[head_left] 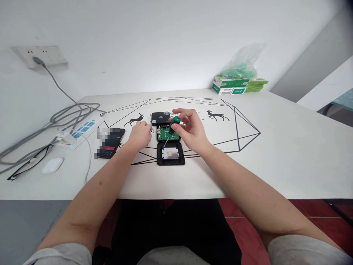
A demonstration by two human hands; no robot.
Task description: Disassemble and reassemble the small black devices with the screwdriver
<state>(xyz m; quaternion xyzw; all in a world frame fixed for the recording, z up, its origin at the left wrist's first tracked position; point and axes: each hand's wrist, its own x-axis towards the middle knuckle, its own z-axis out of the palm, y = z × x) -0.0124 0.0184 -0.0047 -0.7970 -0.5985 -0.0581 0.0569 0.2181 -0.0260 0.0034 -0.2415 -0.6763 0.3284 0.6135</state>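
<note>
My right hand [191, 130] grips the green and black handle of a screwdriver [174, 125]. Its metal shaft slants down to the left, over the near edge of a green circuit board [162, 134] in a small black case. To the left of the board, my left hand [141, 134] rests low at the table with its fingers curled together; what they hold, if anything, is hidden. Nearer to me lies a black cover [160, 162] with a silver metal plate [173, 156] and a yellowish pad. Behind the board is a flat black box-like lid [160, 117] with stickers.
A phone [114, 141] lies to the left. Farther left are a power strip [85, 130] with grey cables, glasses [30, 162] and a white earphone case [53, 165]. Green and white boxes [231, 82] with a plastic bag [244, 62] on top stand against the back wall.
</note>
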